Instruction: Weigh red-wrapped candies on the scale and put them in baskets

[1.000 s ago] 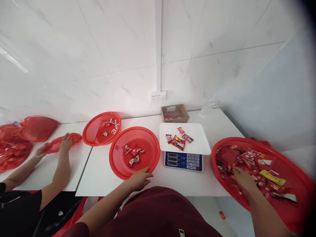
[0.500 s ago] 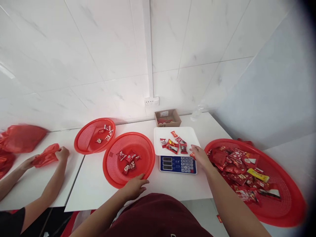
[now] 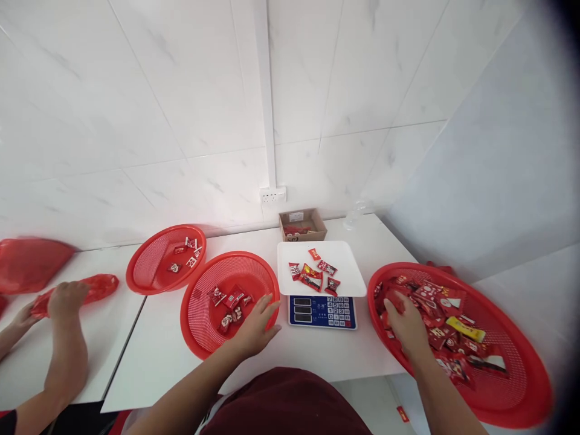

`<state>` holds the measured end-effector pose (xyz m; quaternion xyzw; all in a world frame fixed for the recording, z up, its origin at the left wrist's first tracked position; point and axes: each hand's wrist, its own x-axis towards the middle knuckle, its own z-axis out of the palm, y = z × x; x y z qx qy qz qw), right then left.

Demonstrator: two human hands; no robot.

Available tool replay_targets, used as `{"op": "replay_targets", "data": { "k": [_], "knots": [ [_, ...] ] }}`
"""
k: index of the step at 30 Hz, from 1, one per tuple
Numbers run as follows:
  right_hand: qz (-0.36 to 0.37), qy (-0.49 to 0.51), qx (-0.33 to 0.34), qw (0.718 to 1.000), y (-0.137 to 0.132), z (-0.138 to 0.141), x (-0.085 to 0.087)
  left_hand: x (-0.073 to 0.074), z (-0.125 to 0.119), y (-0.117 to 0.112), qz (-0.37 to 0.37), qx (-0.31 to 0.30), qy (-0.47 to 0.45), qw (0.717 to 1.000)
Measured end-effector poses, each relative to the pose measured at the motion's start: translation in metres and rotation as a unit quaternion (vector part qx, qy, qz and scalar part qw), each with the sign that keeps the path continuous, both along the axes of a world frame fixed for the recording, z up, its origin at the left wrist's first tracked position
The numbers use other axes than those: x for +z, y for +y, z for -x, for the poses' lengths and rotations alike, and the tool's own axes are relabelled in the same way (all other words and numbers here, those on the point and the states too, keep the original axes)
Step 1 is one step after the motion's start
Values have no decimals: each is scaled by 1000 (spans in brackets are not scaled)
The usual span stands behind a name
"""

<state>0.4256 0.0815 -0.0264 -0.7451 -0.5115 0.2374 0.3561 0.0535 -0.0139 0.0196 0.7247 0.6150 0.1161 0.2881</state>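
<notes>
My right hand (image 3: 406, 320) reaches down over the left side of a large red plastic basket (image 3: 525, 389), at a heap of red candy packets (image 3: 428, 296). Its thumb and forefinger are apart; the other fingertips are partly hidden. My left hand (image 3: 256, 326) hovers by the right rim of a red round basket (image 3: 194, 326), fingers spread, holding nothing. Several small wrapped candies (image 3: 233, 299) lie in that basket. Between the hands stands a blue digital scale (image 3: 321, 312). On its white tray (image 3: 347, 266) lie several wrapped candies (image 3: 312, 278).
A second red basket (image 3: 145, 266) with a few candies stands at the back left. Behind the scale is a cardboard box (image 3: 317, 226) with red packets inside. At far left, another person's hands (image 3: 67, 302) hold a red plastic bag (image 3: 102, 289). A red packet (image 3: 402, 414) lies below the table edge.
My right hand has left the tray's right edge and moved into the large basket; the packet at its fingertips is gone from the tray. The other person's hands moved left along the bag.
</notes>
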Motion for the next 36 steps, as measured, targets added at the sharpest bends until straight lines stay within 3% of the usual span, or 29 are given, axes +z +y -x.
{"op": "replay_targets", "data": {
  "k": [4,8,13,19,23,32,36],
  "knots": [
    [26,-127,82,988,-36,-19,-27,-7,-44,58,-25,16,-44,999],
    [103,-210,100,967,-69,-18,-52,-23,-87,116,-25,56,-22,998],
    [128,-243,147,950,-84,-14,-54,-34,-125,161,19,130,57,990],
    [183,-239,195,933,-84,-12,-38,-38,-164,172,3,30,139,990],
    [191,-234,206,931,-86,-11,-33,-40,-173,180,21,5,180,984],
    [138,-236,218,937,-87,-18,-37,-47,-169,179,-100,65,148,982],
    [123,-229,226,939,-87,-20,-43,-43,-176,189,-80,113,146,979]
  ]
}}
